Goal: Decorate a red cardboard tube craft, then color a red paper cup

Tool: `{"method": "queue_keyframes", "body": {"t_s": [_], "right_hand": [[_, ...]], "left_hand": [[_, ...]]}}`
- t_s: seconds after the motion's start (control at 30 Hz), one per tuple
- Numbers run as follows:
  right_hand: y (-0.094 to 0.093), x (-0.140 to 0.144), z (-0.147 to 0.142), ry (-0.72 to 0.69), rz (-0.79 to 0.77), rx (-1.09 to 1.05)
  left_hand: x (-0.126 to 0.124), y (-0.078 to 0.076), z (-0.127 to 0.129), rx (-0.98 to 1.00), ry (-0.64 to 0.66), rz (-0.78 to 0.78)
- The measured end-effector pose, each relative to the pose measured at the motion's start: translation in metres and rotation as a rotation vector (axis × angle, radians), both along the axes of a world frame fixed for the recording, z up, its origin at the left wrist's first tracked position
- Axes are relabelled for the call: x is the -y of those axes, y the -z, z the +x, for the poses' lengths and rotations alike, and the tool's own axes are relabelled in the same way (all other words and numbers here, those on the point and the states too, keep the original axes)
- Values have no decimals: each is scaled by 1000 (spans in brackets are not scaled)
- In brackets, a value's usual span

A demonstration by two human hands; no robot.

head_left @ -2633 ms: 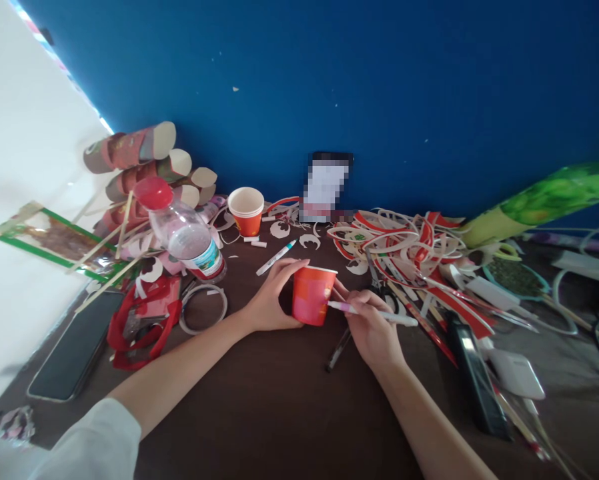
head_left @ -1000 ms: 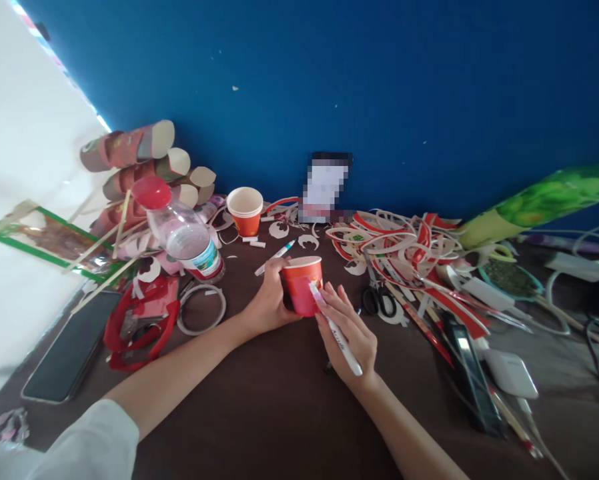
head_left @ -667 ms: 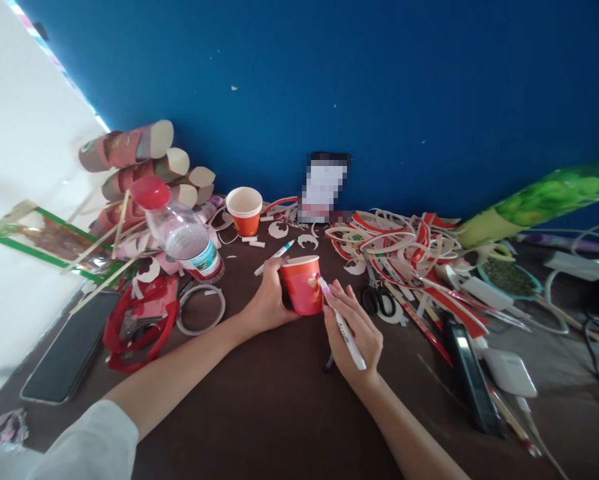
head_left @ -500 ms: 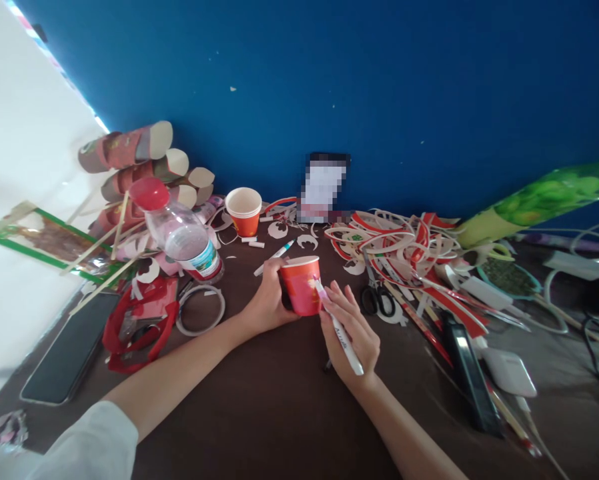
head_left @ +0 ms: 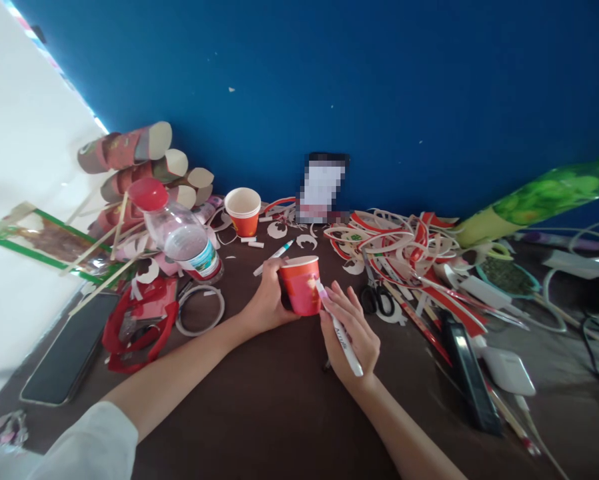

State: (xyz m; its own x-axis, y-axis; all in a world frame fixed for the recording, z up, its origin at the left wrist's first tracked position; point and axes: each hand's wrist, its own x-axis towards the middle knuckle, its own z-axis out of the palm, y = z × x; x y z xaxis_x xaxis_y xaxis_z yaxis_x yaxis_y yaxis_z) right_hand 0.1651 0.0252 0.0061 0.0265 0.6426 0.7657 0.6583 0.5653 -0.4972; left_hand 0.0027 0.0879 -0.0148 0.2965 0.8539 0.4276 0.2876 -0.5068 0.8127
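Observation:
My left hand (head_left: 268, 297) is closed around the left side of a paper cup (head_left: 303, 293), which is orange near the rim and pink lower down. The cup is held upright, tilted slightly. In my right hand (head_left: 352, 327) is a white acrylic marker (head_left: 347, 347) with a pinkish-purple band near its tip. Its tip meets the cup's right side, beside a pale patch. Behind the cup lies another marker (head_left: 279, 252) with a teal band. Further back stands a stack of orange paper cups (head_left: 243, 223).
Left of my hands are a red-capped plastic bottle (head_left: 189, 240), a tape roll (head_left: 202, 310), red ribbon (head_left: 124, 340) and a dark phone (head_left: 69, 353). Black scissors (head_left: 377, 299), a heap of paper strips (head_left: 404, 243) and a white case (head_left: 509, 370) lie right. A propped phone (head_left: 322, 190) leans against the blue wall.
Both hands and the cup stay almost in place. The marker's tip has shifted very slightly on the cup's side.

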Motion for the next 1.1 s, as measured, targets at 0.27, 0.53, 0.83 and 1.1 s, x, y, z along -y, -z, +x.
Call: {"method": "queue_keyframes", "body": {"t_s": [0.27,0.53,0.83,1.1], "right_hand": [[2,0,-1,21,-29,0],[3,1,-2,-26,-8,18],[4,1,-1,-6,-12,-7],[4,0,-1,56,-50,-11]], "left_hand": [[0,1,-1,-5,-3,-51],[0,1,0,31,26,-85],[0,2,0,37,8,-110],[-1,3,1,49,-1,-126]]}}
